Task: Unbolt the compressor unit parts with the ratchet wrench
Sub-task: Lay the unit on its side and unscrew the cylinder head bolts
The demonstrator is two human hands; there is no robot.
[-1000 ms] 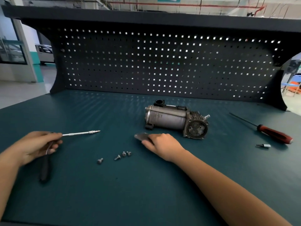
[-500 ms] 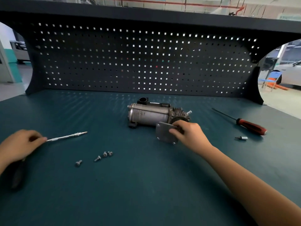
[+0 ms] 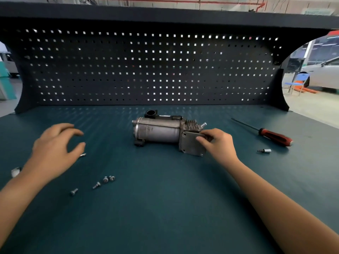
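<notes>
Nearest us, four bolts [image 3: 96, 185] lie loose on the bench [image 3: 165, 208]. Beyond them, our left hand [image 3: 55, 149] hovers with fingers spread and curved, gripping nothing. It hides most of the ratchet wrench [image 3: 82, 155], of which only a bright tip shows. Farther in, our right hand [image 3: 218, 143] pinches the cover plate [image 3: 190, 145] between thumb and fingers, against the finned end of the compressor unit [image 3: 157, 130], which lies on its side mid-bench. We judge this plate's bolts removed; whether other fasteners remain, we cannot tell. A socket bit [image 3: 265, 150] and a red-handled screwdriver [image 3: 273, 136] lie to the right. No writing is legible: the label [image 3: 165, 116] atop the unit is too small to read.
</notes>
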